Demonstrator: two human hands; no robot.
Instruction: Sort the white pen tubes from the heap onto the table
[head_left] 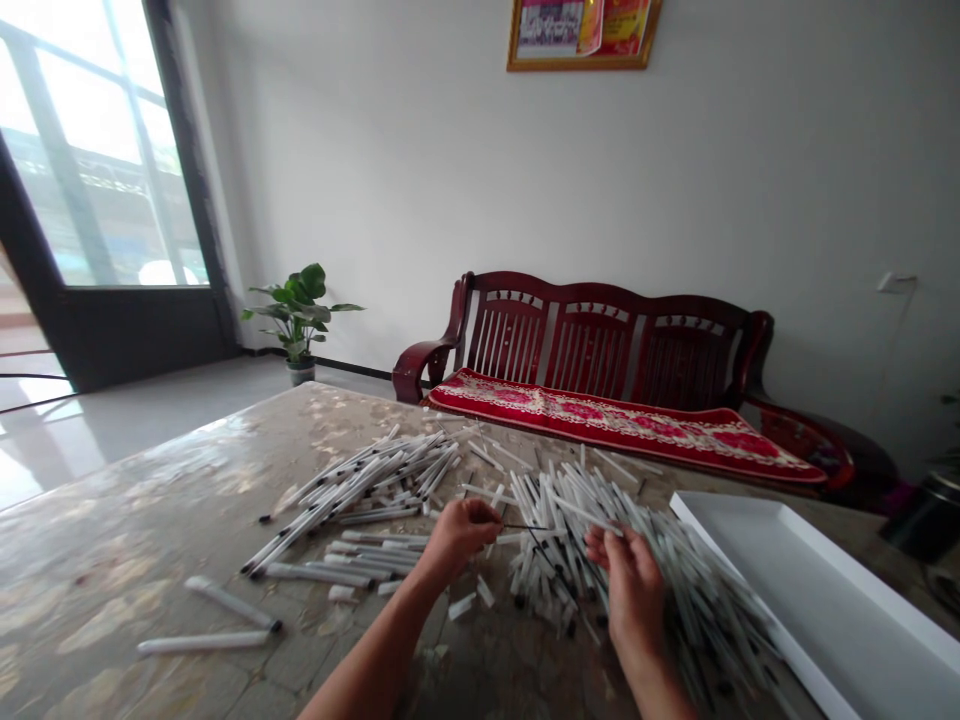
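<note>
- Pinching one end of a thin dark rod (525,527), the fingers of the left hand (463,533) are drawn nearly together; the rod points rightward, almost level across the view, toward the other hand.
- In the right hand (631,575), thumb and fingers close around the near end of a white tube (583,513) (how firmly, I cannot tell).
- That tube slants from the right fingers leftward and away from the person, so the two long axes meet at an angle rather than in line.
- Between the hands, the rod's free tip lies nearer the person than the tube's far end; whether it touches the loose pile (686,575) beneath is unclear.
- On the desk (142,550), a sorted-looking bundle (367,478) sits beyond the left hand, nearer to it than to the right.
</note>
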